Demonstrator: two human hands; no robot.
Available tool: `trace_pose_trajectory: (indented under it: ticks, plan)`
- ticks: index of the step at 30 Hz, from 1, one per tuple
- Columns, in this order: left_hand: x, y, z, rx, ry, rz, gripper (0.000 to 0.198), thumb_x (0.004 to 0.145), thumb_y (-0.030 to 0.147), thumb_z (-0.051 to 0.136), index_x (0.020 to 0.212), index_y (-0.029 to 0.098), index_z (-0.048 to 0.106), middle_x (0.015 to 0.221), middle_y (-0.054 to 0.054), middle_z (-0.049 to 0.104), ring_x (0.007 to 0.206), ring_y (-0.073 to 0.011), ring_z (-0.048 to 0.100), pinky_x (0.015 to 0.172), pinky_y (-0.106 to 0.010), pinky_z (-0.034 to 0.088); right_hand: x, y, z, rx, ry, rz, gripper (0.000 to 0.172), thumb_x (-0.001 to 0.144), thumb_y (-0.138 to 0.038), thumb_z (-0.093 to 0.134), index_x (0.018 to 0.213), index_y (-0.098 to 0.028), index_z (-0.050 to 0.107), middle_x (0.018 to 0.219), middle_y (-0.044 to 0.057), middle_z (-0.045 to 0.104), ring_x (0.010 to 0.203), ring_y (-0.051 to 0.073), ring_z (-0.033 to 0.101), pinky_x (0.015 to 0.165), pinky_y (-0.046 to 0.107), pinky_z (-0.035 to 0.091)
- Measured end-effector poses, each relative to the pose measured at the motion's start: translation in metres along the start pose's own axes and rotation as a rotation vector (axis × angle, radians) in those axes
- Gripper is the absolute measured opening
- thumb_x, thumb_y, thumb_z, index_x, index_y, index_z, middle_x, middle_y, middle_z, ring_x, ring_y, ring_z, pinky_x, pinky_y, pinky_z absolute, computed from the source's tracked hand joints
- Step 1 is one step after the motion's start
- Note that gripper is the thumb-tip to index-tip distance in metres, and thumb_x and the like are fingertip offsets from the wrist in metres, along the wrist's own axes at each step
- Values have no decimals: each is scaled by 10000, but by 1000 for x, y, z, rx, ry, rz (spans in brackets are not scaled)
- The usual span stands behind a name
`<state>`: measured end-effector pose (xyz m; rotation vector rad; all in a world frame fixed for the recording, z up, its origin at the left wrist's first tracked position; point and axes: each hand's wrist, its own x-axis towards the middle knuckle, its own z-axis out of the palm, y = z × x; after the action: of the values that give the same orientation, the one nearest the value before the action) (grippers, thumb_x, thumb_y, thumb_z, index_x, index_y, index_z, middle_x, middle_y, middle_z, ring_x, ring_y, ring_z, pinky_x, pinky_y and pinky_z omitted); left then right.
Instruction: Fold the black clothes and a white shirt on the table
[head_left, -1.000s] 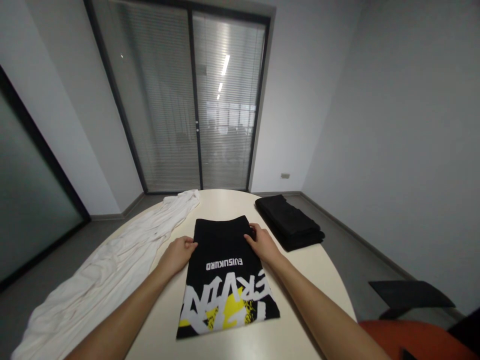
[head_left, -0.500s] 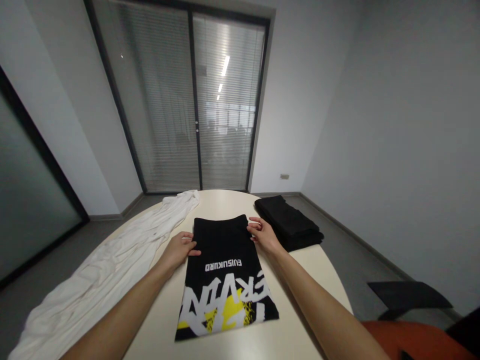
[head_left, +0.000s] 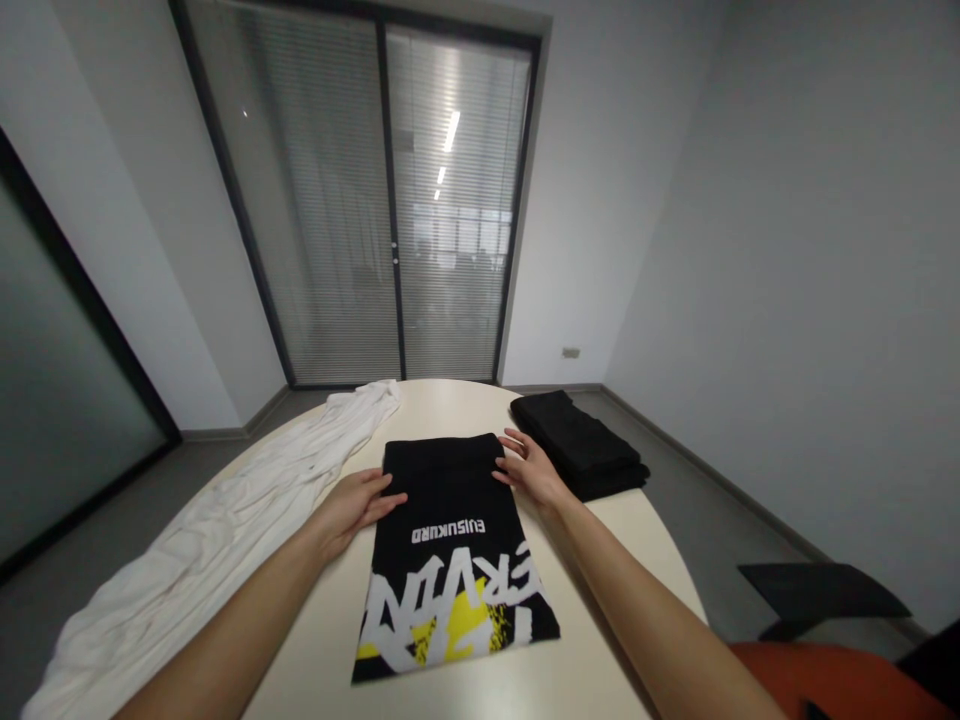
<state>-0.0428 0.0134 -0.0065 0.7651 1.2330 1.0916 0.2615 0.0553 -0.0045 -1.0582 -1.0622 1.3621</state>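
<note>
A folded black T-shirt (head_left: 442,480) lies flat on the table before me, with white lettering and a yellow patch printed on its near half. The print reads upside down from here. At the shirt's far left edge rests my left hand (head_left: 358,508), fingers apart and the thumb lying over the cloth. My right hand (head_left: 531,472) touches the far right corner, its fingers spread along that edge. Neither hand is closed on the fabric.
The round cream table (head_left: 592,600) carries a stack of folded black cloth (head_left: 577,440) at right and a long rumpled white cloth (head_left: 247,520) along the left. An orange chair (head_left: 840,680) with a black armrest (head_left: 825,588) stands at lower right.
The shirt's far edge, curved before, now lies nearly straight. Both hands have loosened, with their fingers more spread, and the far right corner has shifted slightly outward.
</note>
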Motion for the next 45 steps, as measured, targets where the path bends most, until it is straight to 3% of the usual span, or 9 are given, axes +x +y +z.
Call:
trace_pose_trajectory:
  ticks: [5,11,18,23,28,33,37,41,45]
  plan:
    - [-3,2,-2,-16,-37,113,185,874,107,637,1048,161,606,1145,-115,694,1011,-206,728,894,-267,597,-10,-11,-4,-19,-122,-157,729,649,-233,791,1316,-308,507,1461,68,459,865,121,623,919,414,567]
    - [-9,5,-1,-28,-182,294,354,830,203,678,1174,187,597,1263,-95,670,1158,-225,658,1036,-354,513,-12,-15,-6,-10,-92,-332,843,677,-287,820,1419,-344,425,1504,61,433,1050,172,613,978,394,523]
    - [-22,9,-7,154,-305,243,482,679,268,823,1124,170,667,1197,-113,709,1164,-287,642,1024,-403,499,-24,-27,-20,-160,-270,-178,818,649,-257,845,1395,-313,513,1479,88,461,1093,206,617,947,384,527]
    - [-35,16,-12,196,-482,210,552,708,345,820,1206,186,644,1169,-135,712,1154,-298,640,1016,-429,480,-34,-39,-30,-295,-409,-68,819,650,-292,839,1404,-296,519,1426,108,517,960,180,641,805,323,552]
    - [-41,18,-10,344,-510,222,444,673,389,828,1034,183,671,1065,-108,721,1073,-271,648,976,-389,474,-38,-43,-31,-482,-606,46,801,631,-265,841,1377,-212,554,1121,73,686,902,184,645,840,332,529]
    - [-42,21,-14,544,-629,214,344,670,432,816,757,192,585,870,-42,671,856,-203,624,790,-294,493,-43,-47,-28,-558,-741,69,569,626,-201,781,1183,-178,670,1104,60,696,1014,219,635,901,349,510]
    - [-40,22,-19,669,-756,273,293,712,379,777,686,206,542,940,-23,651,897,-183,593,839,-276,469,-47,-51,-29,-599,-764,104,343,634,-123,663,969,-171,718,932,22,708,880,188,650,835,326,514]
    - [-37,20,-18,647,-688,315,313,701,400,777,671,200,538,1024,-60,662,989,-216,594,882,-303,462,-45,-51,-31,-653,-833,-21,273,645,-76,561,822,-173,745,919,29,689,918,191,640,858,326,497]
    - [-36,17,-13,511,-534,381,394,712,436,775,676,197,465,800,-15,625,780,-163,577,729,-267,463,-40,-46,-30,-524,-732,-215,190,711,-86,598,811,-179,729,1034,62,695,1028,210,630,943,375,476]
